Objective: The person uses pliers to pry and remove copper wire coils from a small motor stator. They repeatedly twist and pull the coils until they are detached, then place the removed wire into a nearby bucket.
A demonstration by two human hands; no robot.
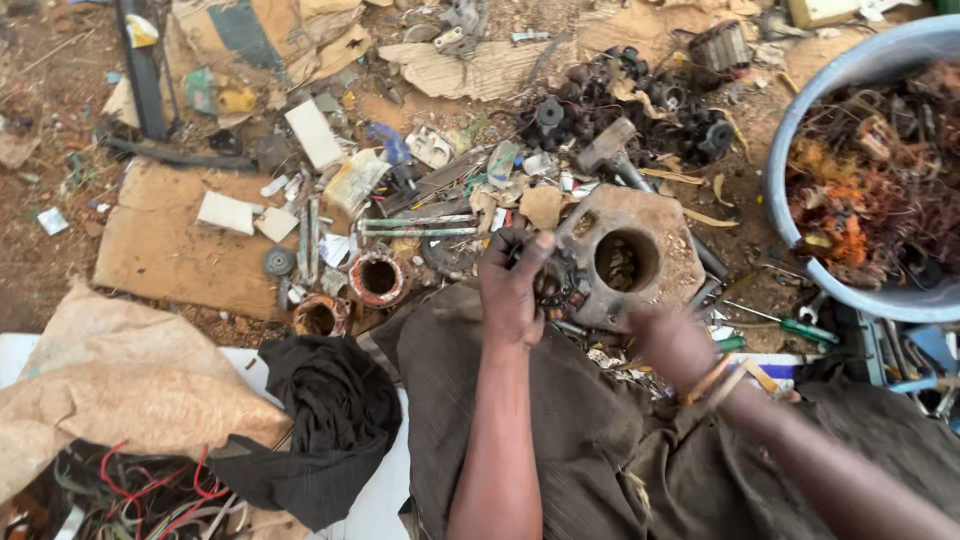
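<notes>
My left hand [512, 290] grips a small dark rusty motor part [553, 285] and holds it against a heavy grey metal block [640, 230] with a round hole in its middle. My right hand [672, 342], blurred, with bangles at the wrist, sits just below the block's lower edge; what it holds, if anything, is hidden. Both forearms reach out over my dark brown clothing [560, 420].
A blue basin [800, 130] of tangled copper wire stands at right. A hammer [615, 150], rusty copper coils [378, 278], metal rods, scrap parts and cardboard [170, 240] litter the dirt. A green-handled screwdriver [800, 327], black cloth [330, 420], a sack and red wires lie nearby.
</notes>
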